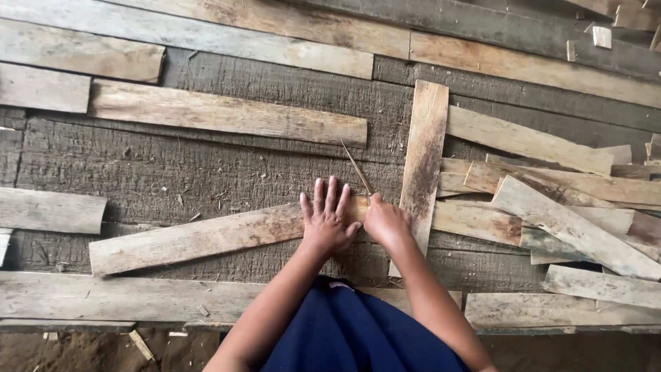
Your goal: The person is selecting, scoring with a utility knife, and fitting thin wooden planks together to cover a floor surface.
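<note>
My left hand point(326, 219) lies flat, fingers spread, pressing a long plank point(206, 238) that runs away to its left. My right hand point(385, 222), just beside it, is closed around a thin stick point(357, 169) pointing away from me; a second plank point(421, 165) stands crosswise at its right. Beyond that, a heap of loose planks point(564, 207), too overlapped to count. Surface: dark, weathered boards point(227, 172).

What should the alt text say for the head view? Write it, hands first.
Seen from above, the left hand presses flat on a long plank while the right hand holds a thin stick against it. An upright plank crosses beside the right hand, and loose planks are piled to the right on dark floorboards.
</note>
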